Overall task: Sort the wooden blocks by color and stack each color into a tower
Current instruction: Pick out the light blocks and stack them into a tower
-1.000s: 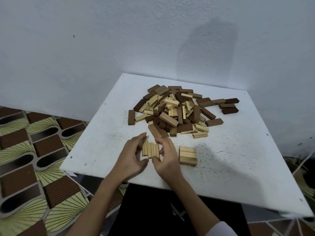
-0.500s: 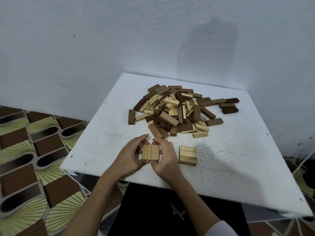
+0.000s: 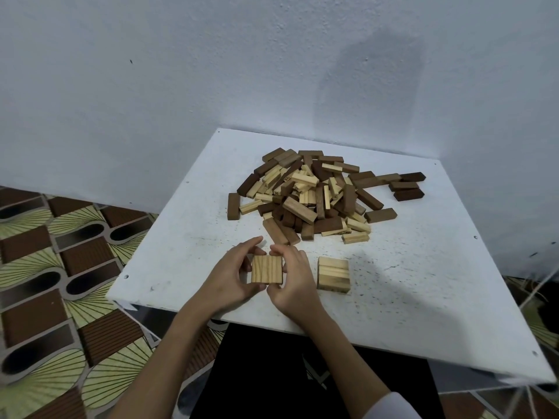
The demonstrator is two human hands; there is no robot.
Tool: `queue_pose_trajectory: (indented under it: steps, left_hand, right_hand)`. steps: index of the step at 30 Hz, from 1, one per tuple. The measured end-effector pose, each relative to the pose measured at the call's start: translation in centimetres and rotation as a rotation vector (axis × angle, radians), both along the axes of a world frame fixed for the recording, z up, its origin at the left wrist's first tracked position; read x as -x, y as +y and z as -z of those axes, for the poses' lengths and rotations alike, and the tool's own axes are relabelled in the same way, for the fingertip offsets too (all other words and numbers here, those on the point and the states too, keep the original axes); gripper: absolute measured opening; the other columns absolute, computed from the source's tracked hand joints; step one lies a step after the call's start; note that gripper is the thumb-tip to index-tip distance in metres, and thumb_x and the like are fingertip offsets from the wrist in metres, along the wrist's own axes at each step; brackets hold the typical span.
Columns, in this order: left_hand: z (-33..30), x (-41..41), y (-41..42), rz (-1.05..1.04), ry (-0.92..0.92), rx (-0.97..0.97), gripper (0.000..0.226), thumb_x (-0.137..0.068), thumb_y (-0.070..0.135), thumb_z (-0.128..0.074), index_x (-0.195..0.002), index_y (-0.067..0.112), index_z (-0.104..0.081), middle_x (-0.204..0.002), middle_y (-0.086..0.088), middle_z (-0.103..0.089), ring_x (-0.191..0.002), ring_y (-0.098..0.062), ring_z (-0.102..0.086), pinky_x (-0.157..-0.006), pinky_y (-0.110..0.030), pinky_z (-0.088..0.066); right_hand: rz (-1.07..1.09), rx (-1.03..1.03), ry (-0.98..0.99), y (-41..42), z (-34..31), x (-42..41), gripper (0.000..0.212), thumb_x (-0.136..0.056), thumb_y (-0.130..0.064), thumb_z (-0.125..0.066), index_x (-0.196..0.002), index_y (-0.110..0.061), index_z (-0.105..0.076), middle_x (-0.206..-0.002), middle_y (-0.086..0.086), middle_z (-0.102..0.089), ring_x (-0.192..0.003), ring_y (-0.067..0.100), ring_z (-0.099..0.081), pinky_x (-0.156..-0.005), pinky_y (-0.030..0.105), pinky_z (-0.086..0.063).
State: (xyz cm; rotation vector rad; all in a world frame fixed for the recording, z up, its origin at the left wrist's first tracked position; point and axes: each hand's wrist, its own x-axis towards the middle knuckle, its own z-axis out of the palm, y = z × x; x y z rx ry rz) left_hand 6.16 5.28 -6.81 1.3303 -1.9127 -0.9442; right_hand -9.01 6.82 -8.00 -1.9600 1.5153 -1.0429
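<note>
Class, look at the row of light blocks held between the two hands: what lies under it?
Only the white table shows around the row of light blocks. The left hand and right hand cover its sides, so whether it touches the table stays hidden.

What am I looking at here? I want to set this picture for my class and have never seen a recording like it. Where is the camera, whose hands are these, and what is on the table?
There is no machine: a person wears one wide-angle camera on the head, looking forward and down at their own hands. The left hand and right hand together hold a row of light blocks pressed side by side, near the front of the white table. Just right of them stands a short light tower, already begun. Further back lies a mixed pile of light and dark brown blocks, not yet sorted. A patterned floor shows on the left.
</note>
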Motion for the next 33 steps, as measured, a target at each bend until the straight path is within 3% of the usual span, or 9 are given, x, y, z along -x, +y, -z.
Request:
queue_pose_trajectory:
  steps: [9, 14, 19, 22, 24, 26, 29, 31, 33]
  left_hand:
    - [-0.1, 0.1, 0.2, -0.029, 0.028, -0.024, 0.075, -0.073, 0.005, -0.077, -0.135, 0.029, -0.042, -0.111, 0.022, -0.052, -0.089, 0.011, -0.046, -0.073, -0.005, -0.040]
    - [-0.2, 0.3, 0.3, -0.045, 0.055, -0.023, 0.073, -0.072, 0.005, -0.077, -0.131, 0.031, -0.042, -0.111, 0.021, -0.053, -0.090, 0.011, -0.047, -0.073, -0.005, -0.040]
    - [-0.8, 0.6, 0.7, -0.107, 0.173, -0.040, 0.074, -0.069, 0.002, -0.079, -0.128, 0.033, -0.045, -0.109, 0.014, -0.060, -0.078, -0.002, -0.049, -0.069, -0.011, -0.044]
    - [-2.0, 1.6, 0.5, -0.070, 0.225, -0.015, 0.079, -0.066, -0.002, -0.079, -0.129, 0.033, -0.044, -0.110, 0.009, -0.063, -0.072, -0.002, -0.046, -0.072, -0.013, -0.044]
    - [-2.7, 2.7, 0.2, -0.005, 0.211, 0.004, 0.083, -0.066, 0.000, -0.081, -0.132, 0.031, -0.043, -0.111, 0.009, -0.062, -0.077, 0.002, -0.048, -0.076, -0.012, -0.043]
    - [-3.2, 4.2, 0.0, 0.049, 0.172, 0.020, 0.083, -0.066, 0.003, -0.081, -0.135, 0.027, -0.042, -0.112, 0.013, -0.059, -0.092, 0.012, -0.048, -0.082, -0.003, -0.036]
    - [-3.2, 6.7, -0.5, 0.105, 0.140, 0.009, 0.084, -0.066, 0.006, -0.082, -0.133, 0.033, -0.040, -0.111, 0.026, -0.052, -0.111, 0.013, -0.040, -0.089, 0.001, -0.029]
    - [-2.7, 8.1, -0.8, 0.150, 0.128, 0.010, 0.085, -0.065, 0.008, -0.082, -0.131, 0.038, -0.039, -0.112, 0.024, -0.054, -0.115, 0.009, -0.038, -0.090, 0.002, -0.026]
    - [-2.1, 9.0, -0.9, 0.171, 0.126, 0.005, 0.084, -0.065, 0.010, -0.082, -0.130, 0.041, -0.039, -0.113, 0.020, -0.056, -0.114, 0.010, -0.038, -0.089, 0.003, -0.026]
  right_hand:
    - [0.024, -0.007, 0.009, -0.2, 0.3, -0.1, 0.059, -0.064, -0.031, -0.048, -0.115, -0.003, -0.055, -0.107, 0.007, -0.058, -0.094, 0.022, -0.048, -0.076, 0.038, -0.047]
    - [0.037, -0.125, 0.073, -0.5, -0.6, -0.6, 0.060, -0.071, -0.010, -0.066, -0.128, -0.010, -0.045, -0.121, 0.004, -0.051, -0.108, 0.020, -0.040, -0.090, 0.029, -0.037]
    - [-0.064, -0.160, 0.142, -0.7, -3.1, 0.4, 0.065, -0.075, -0.008, -0.065, -0.134, -0.014, -0.040, -0.126, 0.003, -0.046, -0.116, 0.019, -0.038, -0.100, 0.037, -0.035]
    - [-0.078, -0.164, 0.082, -0.4, -5.0, 2.3, 0.063, -0.074, -0.007, -0.067, -0.132, -0.016, -0.043, -0.117, -0.005, -0.044, -0.108, 0.012, -0.041, -0.094, 0.033, -0.040]
    - [-0.063, -0.161, 0.044, 0.0, -5.9, 4.2, 0.063, -0.073, -0.003, -0.064, -0.131, -0.016, -0.045, -0.115, -0.006, -0.046, -0.093, -0.001, -0.041, -0.083, 0.020, -0.040]
    - [-0.060, -0.146, -0.011, 0.4, -6.3, 6.1, 0.064, -0.068, -0.006, -0.065, -0.129, -0.015, -0.048, -0.115, -0.004, -0.051, -0.084, -0.008, -0.041, -0.072, 0.008, -0.037]
    - [-0.013, -0.118, 0.000, 1.0, -5.9, 8.6, 0.066, -0.064, -0.009, -0.074, -0.126, -0.016, -0.051, -0.115, -0.001, -0.055, -0.083, -0.009, -0.040, -0.069, 0.004, -0.035]
    - [0.040, -0.095, 0.078, 1.2, -5.0, 9.9, 0.067, -0.066, -0.011, -0.079, -0.127, -0.018, -0.050, -0.118, -0.002, -0.055, -0.086, -0.005, -0.037, -0.076, 0.009, -0.034]
    - [0.096, -0.075, 0.123, 1.3, -3.8, 10.7, 0.067, -0.066, -0.019, -0.080, -0.126, -0.021, -0.051, -0.119, -0.004, -0.055, -0.099, 0.005, -0.038, -0.086, 0.029, -0.039]
